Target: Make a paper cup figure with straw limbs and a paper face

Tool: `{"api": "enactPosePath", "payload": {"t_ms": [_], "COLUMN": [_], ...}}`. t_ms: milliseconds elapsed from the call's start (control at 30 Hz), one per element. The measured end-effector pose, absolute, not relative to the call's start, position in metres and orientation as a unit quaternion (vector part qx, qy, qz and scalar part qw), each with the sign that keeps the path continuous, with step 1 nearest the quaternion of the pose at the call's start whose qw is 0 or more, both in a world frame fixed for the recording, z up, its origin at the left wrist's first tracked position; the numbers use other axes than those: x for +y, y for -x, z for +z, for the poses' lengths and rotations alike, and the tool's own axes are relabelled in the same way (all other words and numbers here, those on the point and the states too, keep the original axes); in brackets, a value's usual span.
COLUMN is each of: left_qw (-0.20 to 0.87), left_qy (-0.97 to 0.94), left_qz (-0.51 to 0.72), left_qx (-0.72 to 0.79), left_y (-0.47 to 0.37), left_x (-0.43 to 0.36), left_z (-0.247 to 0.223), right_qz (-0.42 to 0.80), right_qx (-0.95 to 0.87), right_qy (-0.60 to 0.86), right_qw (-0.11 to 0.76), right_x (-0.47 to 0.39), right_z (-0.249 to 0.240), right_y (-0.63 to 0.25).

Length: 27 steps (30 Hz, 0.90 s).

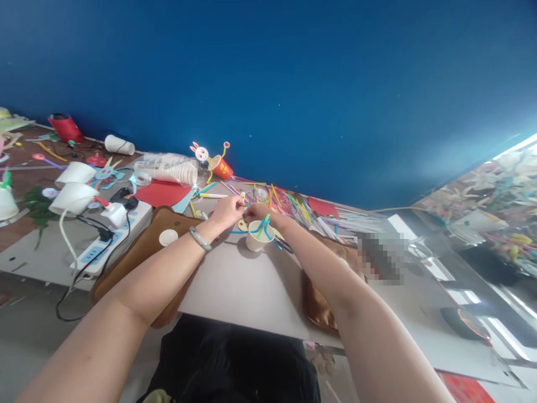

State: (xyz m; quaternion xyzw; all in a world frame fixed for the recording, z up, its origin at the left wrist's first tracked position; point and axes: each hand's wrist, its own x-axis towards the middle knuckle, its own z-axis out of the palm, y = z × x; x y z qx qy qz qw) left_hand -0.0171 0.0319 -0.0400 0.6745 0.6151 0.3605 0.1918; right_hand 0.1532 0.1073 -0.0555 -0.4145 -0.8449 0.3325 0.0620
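Note:
Both arms reach over the table, and the hands nearly meet just behind a white paper cup [255, 240]. Blue and green strips [264, 224] stick out of that cup. My left hand [229, 211] is closed, its fingertips pinched round something too small to make out. Beside it, my right hand [260, 212] is closed too, with its fingertips bent toward the left hand; what it holds is hidden. A small yellow piece [242, 225] lies below the fingertips, left of the cup.
Colourful straws [285, 204] are heaped behind the hands. At the back stand a red cup with a rabbit figure [221, 168] and stacked cups [168, 169]. A power strip [113, 240] with cables is at left. Brown cushions [146, 252] lie under both forearms.

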Motion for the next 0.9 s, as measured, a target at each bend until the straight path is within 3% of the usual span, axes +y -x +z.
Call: {"api": "enactPosePath", "payload": {"t_ms": [233, 367, 533, 900], "left_qw": [0.216, 0.231, 0.273, 0.26], "left_qy": [-0.638, -0.607, -0.609, -0.683], "left_qz": [0.489, 0.57, 0.611, 0.58], "left_qx": [0.554, 0.502, 0.425, 0.359], "left_y": [0.019, 0.015, 0.009, 0.002], "left_x": [0.038, 0.038, 0.027, 0.011], "left_z": [-0.048, -0.044, -0.033, -0.024], "right_qz": [0.303, 0.489, 0.584, 0.374], "right_qx": [-0.779, -0.575, -0.506, -0.567], "right_qy": [0.478, 0.458, 0.396, 0.443], "right_qw": [0.269, 0.47, 0.496, 0.585], "right_x": [0.105, 0.082, 0.048, 0.014], "right_z": [-0.021, 0.001, 0.02, 0.016], "right_y": [-0.179, -0.193, -0.191, -0.17]}}
